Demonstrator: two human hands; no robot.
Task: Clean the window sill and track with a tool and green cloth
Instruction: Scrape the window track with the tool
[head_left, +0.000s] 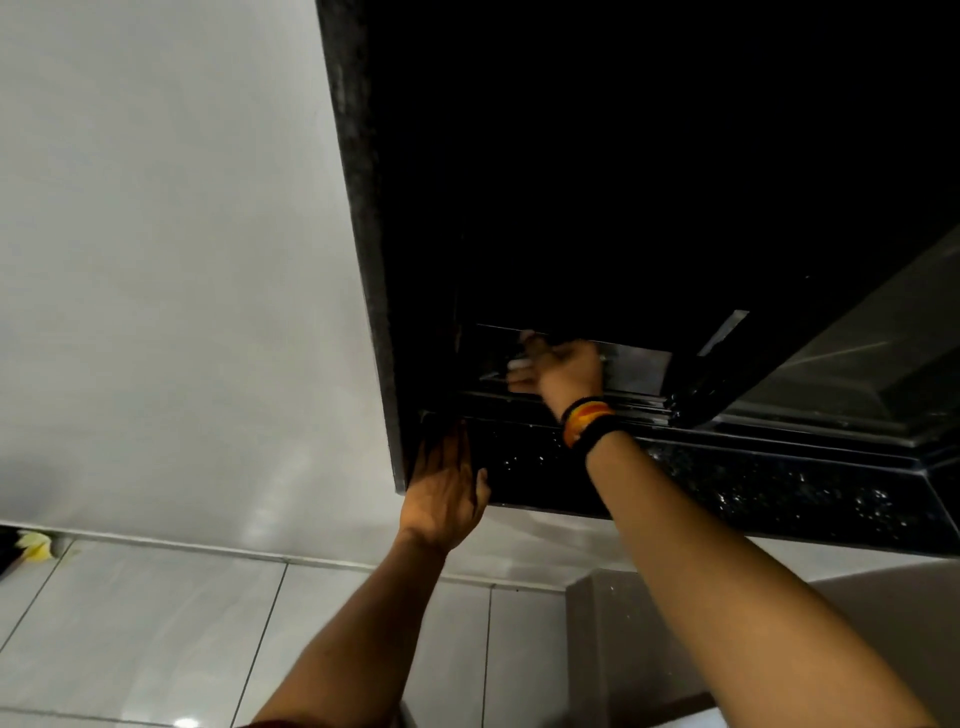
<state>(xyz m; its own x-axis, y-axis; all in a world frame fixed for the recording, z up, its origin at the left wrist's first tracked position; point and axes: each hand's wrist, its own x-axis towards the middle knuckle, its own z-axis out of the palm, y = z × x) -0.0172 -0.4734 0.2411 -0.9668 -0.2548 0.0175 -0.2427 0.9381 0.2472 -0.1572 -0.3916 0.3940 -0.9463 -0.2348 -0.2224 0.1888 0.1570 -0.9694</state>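
Right hand (558, 366) reaches up past the dark speckled sill (753, 488) into the window track (639, 402), a little to the 4 o'clock side of the picture's middle, with its fingers curled in a loose fist against a pale grey panel (636, 369) at the bottom of the dark window opening. Something small and light shows among the fingers, but it is too blurred to tell whether that is the tool, and so whether the hand grips anything cannot be told. Black, orange and yellow bands (587, 421) circle that wrist, just where the forearm crosses the track's rails. Left hand (441, 493) lies at about 8 o'clock from the right one, open and flat, fingers together and pointing up, its palm pressed against the lower left corner of the sill where the dark window frame (363, 218) comes down to meet it; it holds nothing. No green cloth can be made out anywhere in view. Toward 3 o'clock the sill runs on to the right edge under a tilted dark sash (779, 322). At 9 o'clock stands a plain grey wall (156, 234), and at 7 o'clock lies a pale tiled floor (156, 623), with a small yellow object (34, 545) at the far left edge.
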